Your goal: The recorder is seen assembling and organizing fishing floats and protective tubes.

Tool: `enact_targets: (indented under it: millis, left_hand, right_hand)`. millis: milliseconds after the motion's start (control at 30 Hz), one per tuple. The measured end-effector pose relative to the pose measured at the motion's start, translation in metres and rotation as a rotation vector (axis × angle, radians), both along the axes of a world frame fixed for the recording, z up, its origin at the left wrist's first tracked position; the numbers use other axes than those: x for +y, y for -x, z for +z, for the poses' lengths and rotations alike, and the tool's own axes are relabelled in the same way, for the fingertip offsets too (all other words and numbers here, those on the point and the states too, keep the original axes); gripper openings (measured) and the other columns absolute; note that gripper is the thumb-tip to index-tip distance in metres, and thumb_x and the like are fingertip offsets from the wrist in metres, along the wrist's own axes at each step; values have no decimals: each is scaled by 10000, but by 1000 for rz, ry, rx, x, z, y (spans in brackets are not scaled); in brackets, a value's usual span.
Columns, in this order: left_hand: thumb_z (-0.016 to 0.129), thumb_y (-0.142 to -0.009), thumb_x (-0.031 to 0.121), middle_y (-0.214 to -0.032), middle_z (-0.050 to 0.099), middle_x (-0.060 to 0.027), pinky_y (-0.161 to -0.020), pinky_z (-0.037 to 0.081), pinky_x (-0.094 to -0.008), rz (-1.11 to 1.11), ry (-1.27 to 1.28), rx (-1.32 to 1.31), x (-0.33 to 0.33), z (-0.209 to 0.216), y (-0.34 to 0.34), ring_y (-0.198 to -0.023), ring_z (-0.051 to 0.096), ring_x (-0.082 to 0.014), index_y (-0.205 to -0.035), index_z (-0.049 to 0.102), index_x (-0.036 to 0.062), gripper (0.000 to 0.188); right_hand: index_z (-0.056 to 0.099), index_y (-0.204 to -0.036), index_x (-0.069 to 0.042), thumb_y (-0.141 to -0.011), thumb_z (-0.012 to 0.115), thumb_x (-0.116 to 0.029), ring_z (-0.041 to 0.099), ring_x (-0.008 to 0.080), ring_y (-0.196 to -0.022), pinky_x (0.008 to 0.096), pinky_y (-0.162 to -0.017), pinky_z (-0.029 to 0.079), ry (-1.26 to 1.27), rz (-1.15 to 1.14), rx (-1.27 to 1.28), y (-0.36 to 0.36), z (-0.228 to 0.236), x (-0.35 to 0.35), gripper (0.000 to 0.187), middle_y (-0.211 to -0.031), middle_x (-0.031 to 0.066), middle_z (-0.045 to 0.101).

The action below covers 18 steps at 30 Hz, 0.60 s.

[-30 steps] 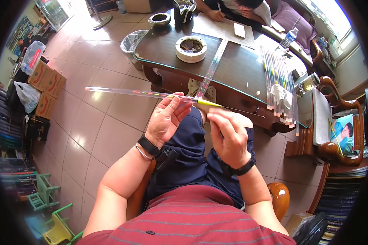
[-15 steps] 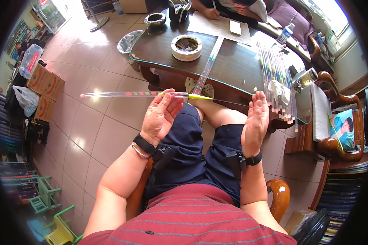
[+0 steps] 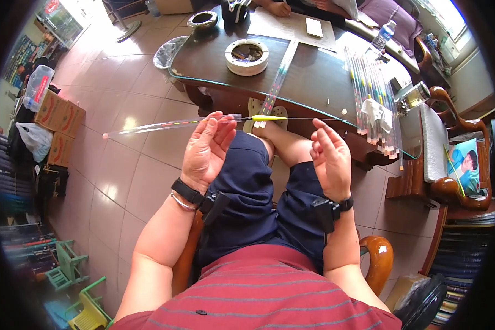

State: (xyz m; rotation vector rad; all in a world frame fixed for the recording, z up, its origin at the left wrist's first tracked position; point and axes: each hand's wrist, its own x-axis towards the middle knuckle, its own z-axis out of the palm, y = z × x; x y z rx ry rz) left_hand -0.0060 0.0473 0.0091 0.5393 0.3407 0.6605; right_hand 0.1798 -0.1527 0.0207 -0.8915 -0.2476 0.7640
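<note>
A clear plastic tube (image 3: 143, 129) with a pinkish end cap slants leftward from my left hand (image 3: 206, 148), whose thumb and fingers are closed around it. Coloured bands of a fishing float's tip show through the tube wall. The float's yellow-green body (image 3: 268, 117) sticks out of the tube's right end, and its thin dark stem runs on to the right. My right hand (image 3: 333, 159) is at that stem with bent fingers, its fingertips against it; the exact grip is partly hidden. Both wrists carry black bands with small black boxes.
The glass-topped table (image 3: 313, 77) ahead bears a round white ashtray (image 3: 247, 57), another clear tube (image 3: 280, 74), a bundle of tubed floats (image 3: 371, 93), a crumpled tissue (image 3: 377, 114) and a water bottle (image 3: 384, 35). Another person's hand (image 3: 280, 9) rests over papers. Cardboard boxes (image 3: 60, 113) stand left.
My right hand has gone from flat and upright to bent fingers, shifting left along the stem. The float has become more level, while the tube's left end has dipped slightly.
</note>
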Motion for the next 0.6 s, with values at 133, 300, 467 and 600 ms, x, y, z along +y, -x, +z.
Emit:
enact_targets:
  millis: [133,300,467,600]
  left_hand:
    - [543,-984,172,-1143,662,-154,-942,534,-348,-46,-49,21,-5,-4,-3,-1066,650,-240,-1207,578,37,263]
    - [538,-986,168,-1138,663,-155,-941,534,-347,-81,-79,12,-9,-1,-4,-1070,647,-246,-1217,573,35,269]
    - [531,-989,164,-1133,663,-149,-951,530,-346,-77,-64,24,-11,-3,-4,-1067,649,-247,-1222,571,34,270]
    - [528,-991,166,-1130,663,-145,-955,529,-347,-87,-75,16,-13,-3,-5,-1070,647,-247,-1223,570,35,270]
  right_hand:
    - [636,-1134,14,-972,586,-152,555,44,-677,184,-584,452,-45,-40,73,1,4,15,237,-880,35,667]
    - [652,-1108,10,-977,576,-157,594,50,-675,166,-579,479,-49,-48,67,3,5,18,225,-898,65,691]
    - [671,-1100,-6,-970,586,-152,589,42,-651,169,-574,479,-20,1,82,31,4,39,213,-892,50,700]
    - [675,-1105,-14,-971,588,-161,550,32,-622,161,-554,446,-1,32,90,41,3,52,217,-870,26,691]
